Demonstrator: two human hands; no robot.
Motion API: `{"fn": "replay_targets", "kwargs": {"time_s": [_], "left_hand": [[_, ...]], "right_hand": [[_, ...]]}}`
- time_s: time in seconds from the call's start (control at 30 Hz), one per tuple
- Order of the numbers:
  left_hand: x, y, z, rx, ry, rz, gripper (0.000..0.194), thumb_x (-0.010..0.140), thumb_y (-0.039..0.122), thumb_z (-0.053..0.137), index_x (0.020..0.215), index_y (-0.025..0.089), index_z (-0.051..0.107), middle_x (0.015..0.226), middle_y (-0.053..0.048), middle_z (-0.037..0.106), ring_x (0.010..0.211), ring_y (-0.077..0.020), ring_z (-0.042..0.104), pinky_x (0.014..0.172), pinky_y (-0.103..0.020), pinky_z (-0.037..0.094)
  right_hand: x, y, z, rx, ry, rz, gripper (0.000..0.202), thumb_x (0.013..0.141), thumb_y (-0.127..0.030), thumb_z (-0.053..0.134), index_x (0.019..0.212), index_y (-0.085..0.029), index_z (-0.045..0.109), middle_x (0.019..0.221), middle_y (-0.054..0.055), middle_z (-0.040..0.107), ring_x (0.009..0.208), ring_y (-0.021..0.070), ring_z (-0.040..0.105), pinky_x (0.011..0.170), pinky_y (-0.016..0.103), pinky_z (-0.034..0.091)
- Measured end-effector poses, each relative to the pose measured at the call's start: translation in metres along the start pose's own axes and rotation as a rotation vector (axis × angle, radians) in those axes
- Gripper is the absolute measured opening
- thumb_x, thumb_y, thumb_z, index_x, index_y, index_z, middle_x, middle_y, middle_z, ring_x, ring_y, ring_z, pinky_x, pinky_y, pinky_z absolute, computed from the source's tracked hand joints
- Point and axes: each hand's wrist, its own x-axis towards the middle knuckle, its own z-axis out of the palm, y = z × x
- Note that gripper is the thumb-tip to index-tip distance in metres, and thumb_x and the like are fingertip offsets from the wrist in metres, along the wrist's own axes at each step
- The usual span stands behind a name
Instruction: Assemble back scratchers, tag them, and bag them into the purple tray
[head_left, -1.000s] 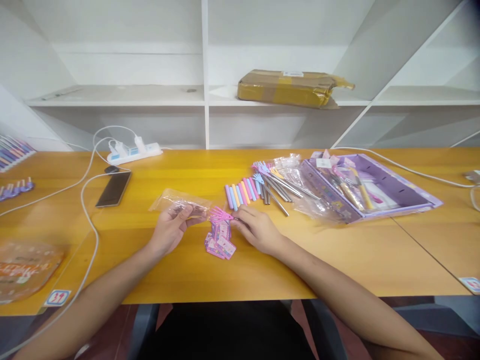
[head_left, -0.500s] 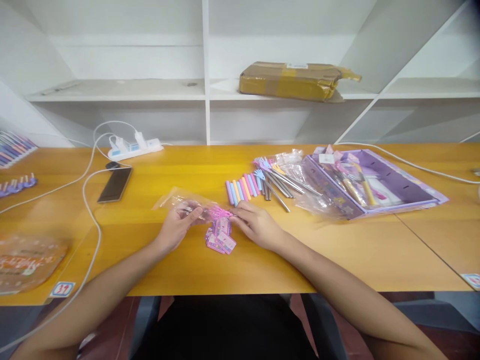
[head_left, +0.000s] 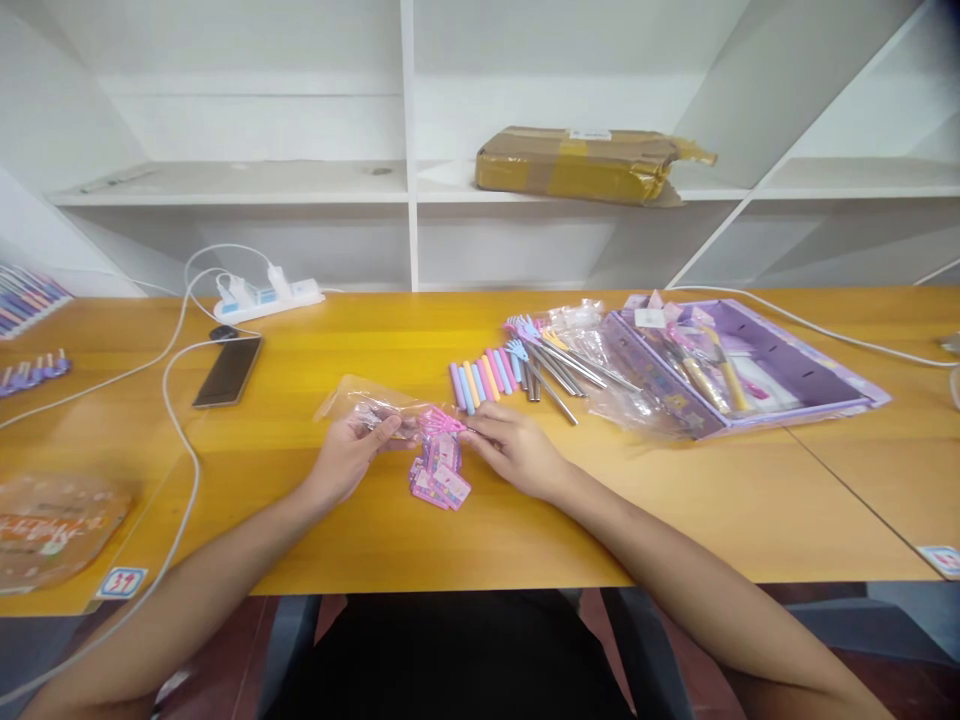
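Between thumb and fingers, my left hand (head_left: pixel 345 458) pinches a clear plastic bag (head_left: pixel 351 392). My right hand (head_left: pixel 519 450) is closed around the thin metal rod of a back scratcher, whose pink hand-shaped head (head_left: pixel 441 421) points left at the bag's mouth. Whether the head is inside the bag I cannot tell. Below it lies a small pile of pink and purple printed cards (head_left: pixel 442 478). Just beyond my right hand, several pastel tubes (head_left: pixel 482 381) lie in a row. Beside them are more back scratchers (head_left: pixel 556 362) with metal rods and blue, pink and yellow heads.
At right stands a purple open box (head_left: pixel 795 350) with packed items, crumpled clear bags (head_left: pixel 622 400) beside it. Left are a phone (head_left: pixel 228 371), a power strip (head_left: pixel 271 300), a white cable (head_left: pixel 196 450) and an orange pouch (head_left: pixel 56 530). A taped carton (head_left: pixel 577 165) sits on the shelf.
Both hands keep their grips, and the bag and pink scratcher head have shifted only slightly. The whole view has moved a little.
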Motion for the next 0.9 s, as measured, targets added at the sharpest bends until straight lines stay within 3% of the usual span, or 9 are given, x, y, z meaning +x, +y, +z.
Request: {"fn": "replay_targets", "kwargs": {"time_s": [0.27, 0.53, 0.73, 0.83, 0.9], "left_hand": [[0.003, -0.003, 0.000, 0.029, 0.006, -0.037, 0.032, 0.081, 0.041, 0.086, 0.089, 0.015, 0.071, 0.090, -0.007, 0.079, 0.083, -0.0225, 0.078, 0.086, -0.040, 0.065], [-0.002, -0.005, 0.004, 0.054, -0.058, -0.068, 0.031, 0.081, 0.042, 0.086, 0.091, 0.016, 0.073, 0.091, -0.008, 0.078, 0.087, -0.0250, 0.077, 0.087, -0.044, 0.066], [-0.005, -0.005, 0.007, 0.080, -0.104, -0.053, 0.031, 0.079, 0.038, 0.087, 0.103, 0.021, 0.077, 0.101, -0.007, 0.078, 0.096, -0.0269, 0.076, 0.085, -0.042, 0.067], [-0.005, -0.002, 0.007, 0.064, -0.037, -0.012, 0.028, 0.078, 0.037, 0.088, 0.095, 0.018, 0.078, 0.094, -0.007, 0.078, 0.087, -0.0234, 0.076, 0.082, -0.038, 0.066], [-0.003, 0.003, 0.006, 0.016, 0.050, 0.038, 0.026, 0.076, 0.036, 0.090, 0.089, 0.017, 0.078, 0.086, -0.005, 0.078, 0.078, -0.0198, 0.074, 0.078, -0.035, 0.065]], "right_hand": [[0.001, -0.002, -0.001, 0.050, -0.076, -0.023, 0.035, 0.110, -0.036, 0.045, 0.093, -0.019, 0.071, 0.085, 0.006, 0.059, 0.079, 0.0181, 0.058, 0.074, 0.032, 0.049], [0.002, -0.004, 0.002, 0.113, -0.099, -0.042, 0.031, 0.109, -0.036, 0.048, 0.099, -0.020, 0.072, 0.086, 0.005, 0.061, 0.080, 0.0177, 0.060, 0.074, 0.031, 0.050], [0.001, -0.004, 0.004, 0.078, -0.134, -0.052, 0.029, 0.109, -0.036, 0.049, 0.101, -0.020, 0.071, 0.088, 0.006, 0.064, 0.082, 0.0183, 0.061, 0.075, 0.032, 0.049], [0.002, -0.006, -0.003, 0.089, -0.168, 0.027, 0.024, 0.105, -0.041, 0.057, 0.108, -0.020, 0.068, 0.090, 0.005, 0.065, 0.077, 0.0162, 0.059, 0.071, 0.029, 0.046], [0.003, -0.005, -0.011, 0.067, -0.220, 0.096, 0.025, 0.104, -0.044, 0.059, 0.101, -0.020, 0.066, 0.084, 0.002, 0.063, 0.070, 0.0144, 0.055, 0.066, 0.027, 0.042]]}}
